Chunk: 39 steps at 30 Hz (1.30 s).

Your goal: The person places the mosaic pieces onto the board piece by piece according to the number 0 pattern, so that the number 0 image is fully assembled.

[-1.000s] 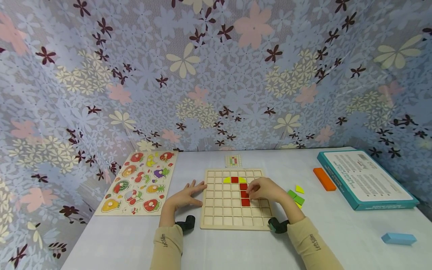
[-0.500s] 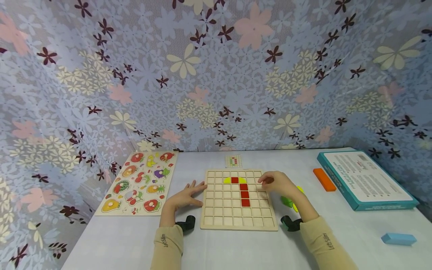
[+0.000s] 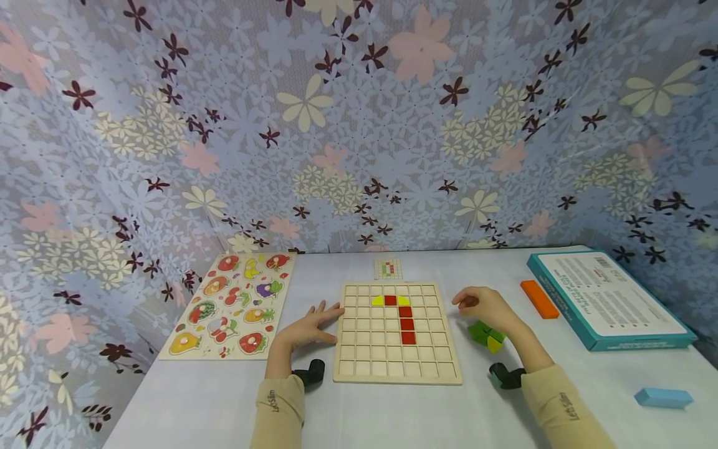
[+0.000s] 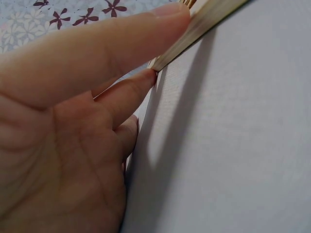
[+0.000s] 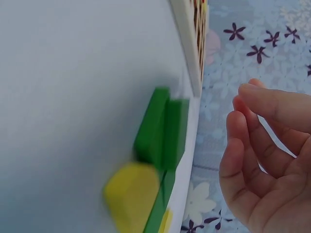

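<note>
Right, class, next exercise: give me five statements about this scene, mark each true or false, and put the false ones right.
1. The left hand touches the board. True.
2. The right hand grips the board's edge. False: it is apart from the board, and no piece shows in it.
3. Four red squares lie on the board. True.
4. The blue block lies on the board. False: it lies on the table.
5. The orange block lies beside the box. True.

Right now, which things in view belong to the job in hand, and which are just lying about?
Likely in use: grid board, red tiles, yellow tiles, green pieces, pattern card.

Apparently lying about: fruit puzzle, orange block, blue block, teal box.
</note>
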Each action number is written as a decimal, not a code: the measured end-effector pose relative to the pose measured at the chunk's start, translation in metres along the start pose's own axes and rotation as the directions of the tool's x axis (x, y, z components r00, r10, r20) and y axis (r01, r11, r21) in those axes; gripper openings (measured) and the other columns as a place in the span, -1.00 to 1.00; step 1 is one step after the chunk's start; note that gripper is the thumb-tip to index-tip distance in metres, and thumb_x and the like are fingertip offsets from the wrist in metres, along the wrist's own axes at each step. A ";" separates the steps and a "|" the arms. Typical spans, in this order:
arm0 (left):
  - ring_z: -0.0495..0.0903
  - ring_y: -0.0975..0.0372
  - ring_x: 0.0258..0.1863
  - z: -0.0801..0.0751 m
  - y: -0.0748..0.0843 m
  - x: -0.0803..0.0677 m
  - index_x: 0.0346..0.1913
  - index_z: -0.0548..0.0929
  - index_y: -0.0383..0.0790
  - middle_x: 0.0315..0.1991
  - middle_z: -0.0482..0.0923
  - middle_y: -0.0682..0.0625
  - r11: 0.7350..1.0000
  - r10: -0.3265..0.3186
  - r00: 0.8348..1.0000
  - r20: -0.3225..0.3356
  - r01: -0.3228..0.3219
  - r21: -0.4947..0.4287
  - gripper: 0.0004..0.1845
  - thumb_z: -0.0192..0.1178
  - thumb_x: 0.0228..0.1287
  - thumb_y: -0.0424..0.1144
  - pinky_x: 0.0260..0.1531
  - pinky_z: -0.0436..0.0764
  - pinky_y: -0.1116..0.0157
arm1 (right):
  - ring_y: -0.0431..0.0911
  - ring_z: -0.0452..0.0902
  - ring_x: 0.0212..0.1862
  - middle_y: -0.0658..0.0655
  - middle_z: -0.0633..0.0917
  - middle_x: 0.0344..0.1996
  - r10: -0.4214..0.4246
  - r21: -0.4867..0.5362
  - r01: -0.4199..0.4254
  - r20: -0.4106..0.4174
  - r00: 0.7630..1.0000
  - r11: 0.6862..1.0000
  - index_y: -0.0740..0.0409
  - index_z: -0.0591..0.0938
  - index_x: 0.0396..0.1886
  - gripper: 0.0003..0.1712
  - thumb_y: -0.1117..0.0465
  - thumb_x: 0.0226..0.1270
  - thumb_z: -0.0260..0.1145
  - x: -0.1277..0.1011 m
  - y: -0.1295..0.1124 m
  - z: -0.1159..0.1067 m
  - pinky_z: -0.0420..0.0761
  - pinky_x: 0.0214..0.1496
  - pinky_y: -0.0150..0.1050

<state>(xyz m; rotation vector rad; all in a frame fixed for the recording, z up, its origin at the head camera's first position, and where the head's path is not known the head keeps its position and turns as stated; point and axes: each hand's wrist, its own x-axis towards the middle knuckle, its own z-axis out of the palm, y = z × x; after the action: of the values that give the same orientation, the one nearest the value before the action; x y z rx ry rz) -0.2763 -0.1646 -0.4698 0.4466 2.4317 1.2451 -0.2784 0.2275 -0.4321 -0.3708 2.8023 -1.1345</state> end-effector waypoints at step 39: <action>-0.43 -0.08 0.42 0.000 -0.002 0.002 0.35 0.31 -0.10 0.45 -0.02 -0.03 1.000 0.005 1.000 0.002 -0.005 0.019 -0.21 0.36 -0.02 -0.28 0.31 -0.35 -0.18 | 0.13 0.43 -0.19 0.35 0.58 -0.17 0.188 -0.164 -0.181 0.032 0.982 0.970 0.32 0.61 -0.16 -0.60 0.56 -0.01 0.03 -0.010 0.035 -0.026 0.57 -0.15 -0.04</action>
<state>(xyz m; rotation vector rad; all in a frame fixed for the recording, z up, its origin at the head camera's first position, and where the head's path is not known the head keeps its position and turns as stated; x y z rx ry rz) -0.2783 -0.1649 -0.4714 0.4590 2.4445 1.2242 -0.2805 0.2719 -0.4373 -0.1416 2.8242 -0.8534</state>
